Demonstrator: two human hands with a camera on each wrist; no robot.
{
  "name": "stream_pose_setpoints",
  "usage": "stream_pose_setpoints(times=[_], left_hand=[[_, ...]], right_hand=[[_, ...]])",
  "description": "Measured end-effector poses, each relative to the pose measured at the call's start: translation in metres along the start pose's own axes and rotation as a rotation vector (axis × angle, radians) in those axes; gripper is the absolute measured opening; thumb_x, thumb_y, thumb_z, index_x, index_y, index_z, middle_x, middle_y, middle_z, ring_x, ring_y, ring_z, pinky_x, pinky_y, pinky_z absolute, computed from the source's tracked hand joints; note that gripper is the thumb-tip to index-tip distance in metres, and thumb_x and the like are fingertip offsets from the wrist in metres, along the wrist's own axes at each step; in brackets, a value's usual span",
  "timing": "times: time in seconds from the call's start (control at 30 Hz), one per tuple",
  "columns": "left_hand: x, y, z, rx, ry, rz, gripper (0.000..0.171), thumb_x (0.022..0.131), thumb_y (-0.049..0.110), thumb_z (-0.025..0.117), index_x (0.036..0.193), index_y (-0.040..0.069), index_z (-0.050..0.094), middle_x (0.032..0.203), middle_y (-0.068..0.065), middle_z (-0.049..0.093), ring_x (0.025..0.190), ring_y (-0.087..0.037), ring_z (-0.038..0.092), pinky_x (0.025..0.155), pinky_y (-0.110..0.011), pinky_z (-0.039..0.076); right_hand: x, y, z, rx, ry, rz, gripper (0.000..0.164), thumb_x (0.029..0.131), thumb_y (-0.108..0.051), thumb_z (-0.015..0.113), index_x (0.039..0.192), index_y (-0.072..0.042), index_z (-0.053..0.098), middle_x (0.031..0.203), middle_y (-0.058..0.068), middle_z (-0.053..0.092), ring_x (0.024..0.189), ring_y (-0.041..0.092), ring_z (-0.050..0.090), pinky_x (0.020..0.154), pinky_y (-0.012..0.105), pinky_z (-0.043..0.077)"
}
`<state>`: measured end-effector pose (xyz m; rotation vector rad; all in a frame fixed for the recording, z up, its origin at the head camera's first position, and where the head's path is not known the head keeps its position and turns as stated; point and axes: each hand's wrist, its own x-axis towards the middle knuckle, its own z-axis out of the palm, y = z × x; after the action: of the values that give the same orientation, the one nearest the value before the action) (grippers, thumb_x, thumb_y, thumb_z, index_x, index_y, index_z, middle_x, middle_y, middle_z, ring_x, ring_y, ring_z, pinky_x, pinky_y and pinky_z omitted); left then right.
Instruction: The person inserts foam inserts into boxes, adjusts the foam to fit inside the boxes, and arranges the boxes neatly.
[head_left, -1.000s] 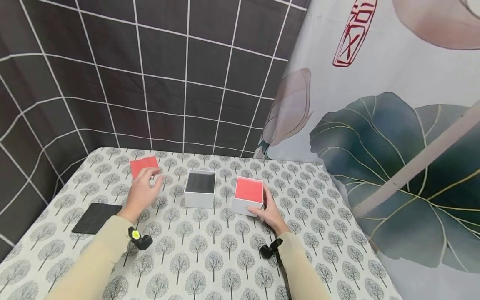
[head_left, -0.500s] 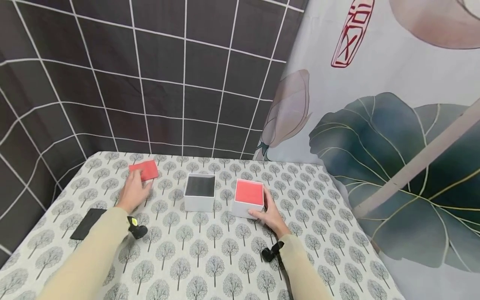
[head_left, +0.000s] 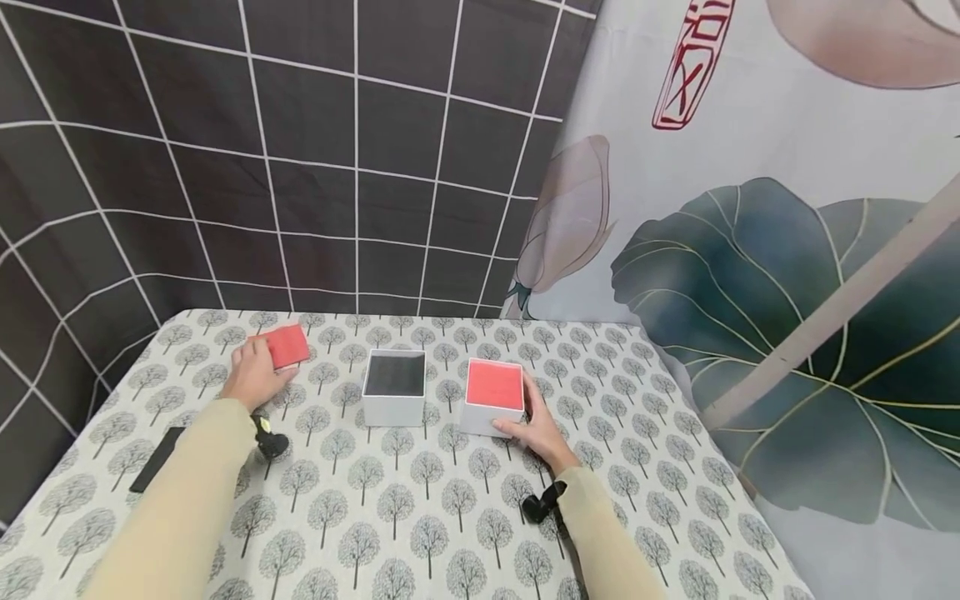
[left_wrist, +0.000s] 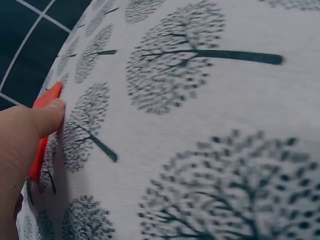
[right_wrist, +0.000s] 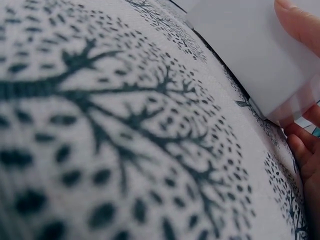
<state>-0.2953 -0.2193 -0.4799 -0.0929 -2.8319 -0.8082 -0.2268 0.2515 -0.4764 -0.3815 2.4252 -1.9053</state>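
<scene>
My left hand is at the left edge of a thin red square sheet near the table's back left. It pinches the edge there, with the thumb over the red sheet in the left wrist view; the other fingertips are mostly hidden. My right hand grips a white square box from its right, thumb on the front wall and fingers round the side. A red surface fills the opening of that box. In the right wrist view the white box stands on the cloth.
Left of the gripped box stands another white box with a black inside. A flat black sheet lies partly under the left sleeve. The tree-patterned tablecloth covers the table; a dark gridded curtain hangs behind it.
My left hand has come down onto the red sheet and shifted to its left edge, and the left sleeve now covers more of the black sheet. My right hand stays on its box.
</scene>
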Motion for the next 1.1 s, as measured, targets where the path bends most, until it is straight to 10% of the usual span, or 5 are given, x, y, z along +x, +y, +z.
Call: stream_pose_setpoints(times=[0.27, 0.67, 1.1], left_hand=[[0.010, -0.009, -0.009, -0.029, -0.070, 0.064, 0.091, 0.075, 0.027, 0.073, 0.130, -0.023, 0.020, 0.124, -0.042, 0.027, 0.116, -0.060, 0.019, 0.097, -0.068, 0.019], [0.021, -0.007, -0.012, -0.097, -0.273, -0.115, 0.112, 0.070, 0.028, 0.074, 0.140, -0.014, -0.003, 0.141, -0.041, -0.007, 0.126, -0.058, -0.016, 0.092, -0.079, -0.005], [0.027, 0.000, -0.015, 0.012, -0.274, -0.114, 0.107, 0.068, 0.037, 0.074, 0.142, -0.007, 0.010, 0.106, -0.039, 0.030, 0.096, -0.050, 0.026, 0.084, -0.065, 0.023]], right_hand=[[-0.001, -0.001, 0.001, -0.005, 0.000, 0.018, 0.103, 0.072, -0.005, 0.077, 0.150, -0.012, 0.010, 0.143, 0.017, 0.036, 0.125, 0.032, 0.040, 0.105, 0.048, 0.032], [-0.003, 0.002, 0.001, 0.001, -0.008, 0.029, 0.105, 0.071, -0.007, 0.079, 0.150, -0.013, 0.009, 0.144, 0.015, 0.034, 0.125, 0.031, 0.039, 0.105, 0.049, 0.031], [0.000, -0.002, 0.001, -0.022, 0.008, 0.012, 0.105, 0.071, -0.008, 0.079, 0.150, -0.011, 0.010, 0.144, 0.017, 0.034, 0.127, 0.032, 0.038, 0.107, 0.049, 0.029]])
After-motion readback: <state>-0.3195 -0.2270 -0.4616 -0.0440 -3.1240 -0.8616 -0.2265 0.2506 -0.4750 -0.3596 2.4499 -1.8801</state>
